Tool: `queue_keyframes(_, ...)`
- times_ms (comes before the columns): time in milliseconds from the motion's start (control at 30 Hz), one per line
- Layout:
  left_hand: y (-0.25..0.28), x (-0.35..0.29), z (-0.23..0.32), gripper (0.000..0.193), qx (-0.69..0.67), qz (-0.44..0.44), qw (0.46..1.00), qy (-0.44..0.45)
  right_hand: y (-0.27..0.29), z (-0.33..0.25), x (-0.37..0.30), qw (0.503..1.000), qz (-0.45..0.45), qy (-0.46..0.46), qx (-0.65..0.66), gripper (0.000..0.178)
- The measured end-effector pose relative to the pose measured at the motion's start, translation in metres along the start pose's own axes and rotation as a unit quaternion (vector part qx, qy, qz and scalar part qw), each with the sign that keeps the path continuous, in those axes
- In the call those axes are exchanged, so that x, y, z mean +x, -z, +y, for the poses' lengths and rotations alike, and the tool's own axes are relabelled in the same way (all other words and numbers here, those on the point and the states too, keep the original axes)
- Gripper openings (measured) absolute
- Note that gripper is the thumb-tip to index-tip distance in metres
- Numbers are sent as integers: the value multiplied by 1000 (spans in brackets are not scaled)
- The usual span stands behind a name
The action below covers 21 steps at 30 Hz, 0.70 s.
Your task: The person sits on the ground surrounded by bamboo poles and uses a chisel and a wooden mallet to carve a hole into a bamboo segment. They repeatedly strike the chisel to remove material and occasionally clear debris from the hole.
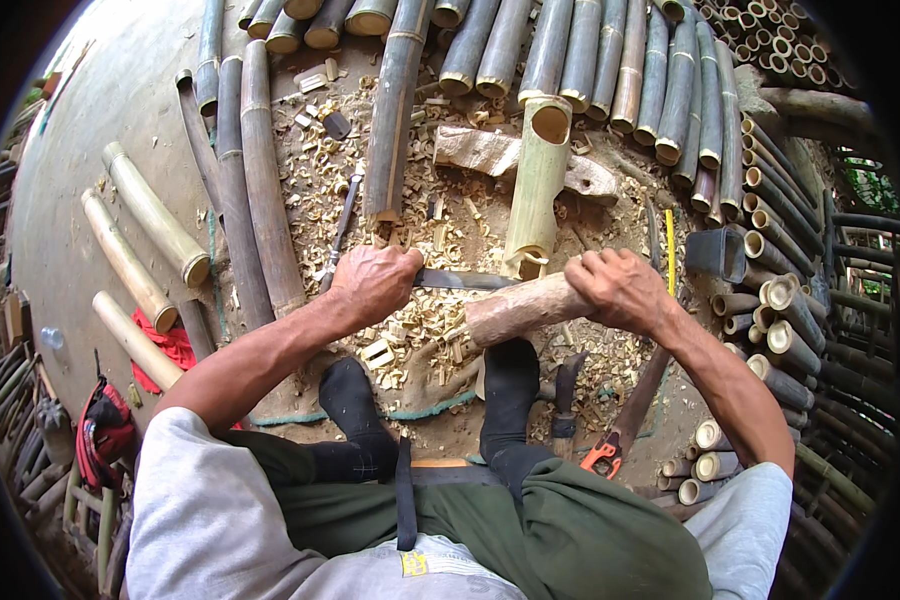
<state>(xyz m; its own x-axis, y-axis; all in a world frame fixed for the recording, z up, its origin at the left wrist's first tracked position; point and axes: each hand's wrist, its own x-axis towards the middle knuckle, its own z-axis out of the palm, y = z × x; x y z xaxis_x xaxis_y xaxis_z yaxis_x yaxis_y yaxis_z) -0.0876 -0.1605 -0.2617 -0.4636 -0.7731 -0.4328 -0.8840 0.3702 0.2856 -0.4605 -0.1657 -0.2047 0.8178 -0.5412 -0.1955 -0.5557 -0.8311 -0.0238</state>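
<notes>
My left hand (378,285) is closed round the near end of a knife with a long dark blade (460,279). The blade points right, and its far end reaches the upper side of a short, rough wooden log (520,314). My right hand (620,288) grips the log's right end, fingers curled over the top. Just beyond the blade lies a pale green bamboo piece (537,195) with a round hole cut near its far end. Its near end is cut open, close to the blade. A stone-like block (478,150) sits under or behind this bamboo.
Curled shavings (420,325) cover the ground. Dark bamboo poles (260,180) lie left and across the far side. A saw with an orange handle (605,455) and a dark-bladed tool (567,385) rest near my foot. A black container (715,255) stands right, beside stacked bamboo (790,325).
</notes>
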Motion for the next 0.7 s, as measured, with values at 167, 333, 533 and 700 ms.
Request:
queue_keyframes(167,-12,-2,-5,11,26,25,999,-1,7,-21,7,990,60,102,75,24)
queue_keyframes(333,-15,1,-4,16,42,14,999,-7,-3,-16,12,999,3,-2,35,28)
queue_keyframes(533,-19,4,-6,12,44,28,999,-8,-4,-24,16,991,96,72,63,20)
queue_keyframes(700,-22,4,-6,10,32,1,999,24,6,-44,20,996,36,46,66,27)
